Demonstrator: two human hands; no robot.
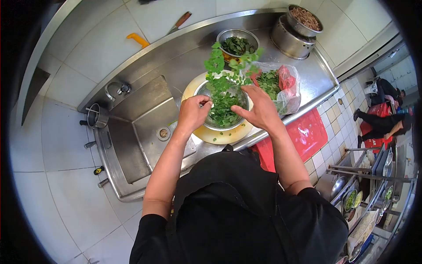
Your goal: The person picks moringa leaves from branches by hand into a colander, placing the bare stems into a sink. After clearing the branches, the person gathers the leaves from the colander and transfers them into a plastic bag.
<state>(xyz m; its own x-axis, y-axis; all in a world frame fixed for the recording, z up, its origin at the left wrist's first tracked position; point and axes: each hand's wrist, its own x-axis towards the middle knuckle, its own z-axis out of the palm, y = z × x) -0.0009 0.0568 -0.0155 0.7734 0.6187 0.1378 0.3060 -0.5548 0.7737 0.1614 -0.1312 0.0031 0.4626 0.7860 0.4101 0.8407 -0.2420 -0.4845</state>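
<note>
A steel bowl (241, 121), partly filled with small green leaves (222, 112), rests on a round yellowish board (211, 135). My left hand (193, 114) is at the bowl's left rim, thumb and fingers pinched on a leafy green sprig (215, 66). That sprig rises over the bowl, its leaves reaching beyond the far rim. At the right rim is my right hand (260, 108), with thumb and fingers apart and the thumb over the leaves. Whether its fingertips touch the sprig is hard to see.
Right of the bowl lies a clear plastic bag (290, 99) of greens. Behind stand a bowl of dark leaves (239, 46) and a steel pot (290, 42) under a bowl of brownish food (304, 20). A sink (140, 132) is left; people are far right.
</note>
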